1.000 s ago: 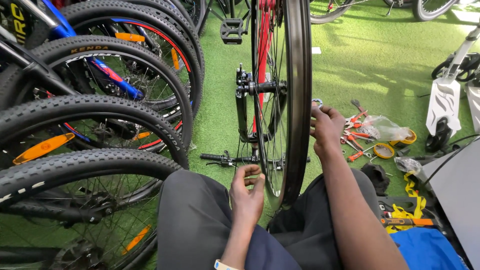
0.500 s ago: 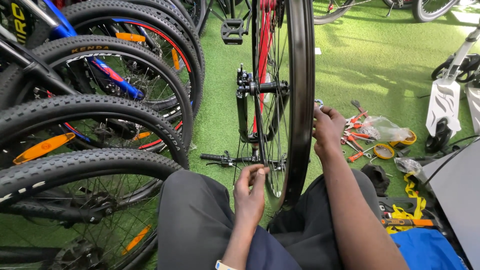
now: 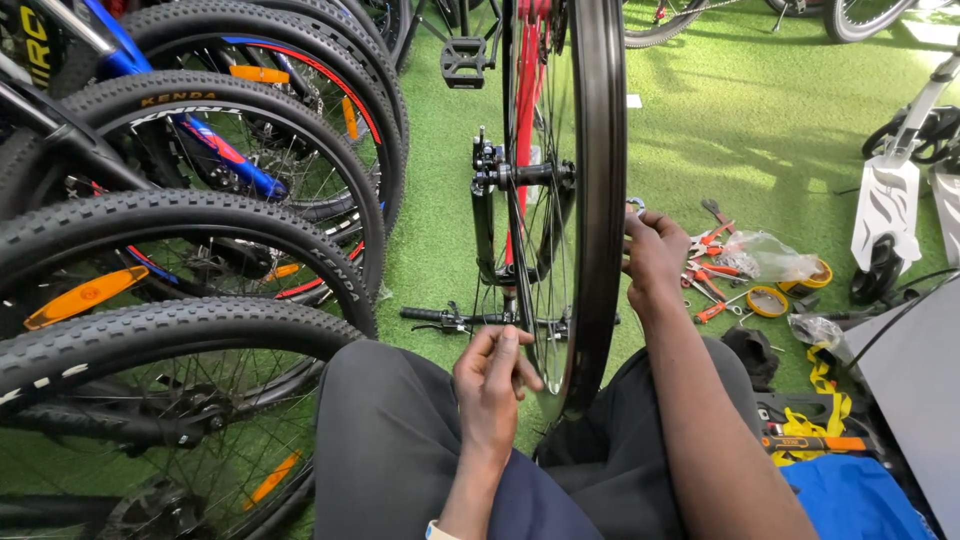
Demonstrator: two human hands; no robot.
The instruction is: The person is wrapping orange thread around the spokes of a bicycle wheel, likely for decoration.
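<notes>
Wheel (image 3: 590, 200) upright, edge-on, axle crosswise; left hand (image 3: 492, 385) pinching spokes, right hand (image 3: 655, 255) gripping its rim

showing black on the bare rim (image 3: 600, 200), silver on its spokes (image 3: 540, 250), red on the frame (image 3: 527, 90) behind. glowing bright green across the turf (image 3: 700, 130). wearing knobby black tread on the parked tyres (image 3: 170, 330), with orange reflectors (image 3: 85, 297) in the spokes and a blue frame (image 3: 225, 150) showing between. lying red-handled among the pliers (image 3: 712, 240), yellow on the strap (image 3: 815, 410), white on the scooter (image 3: 885, 200), blue on the cloth (image 3: 850, 500), dark grey on the trousers (image 3: 390, 450).
</notes>
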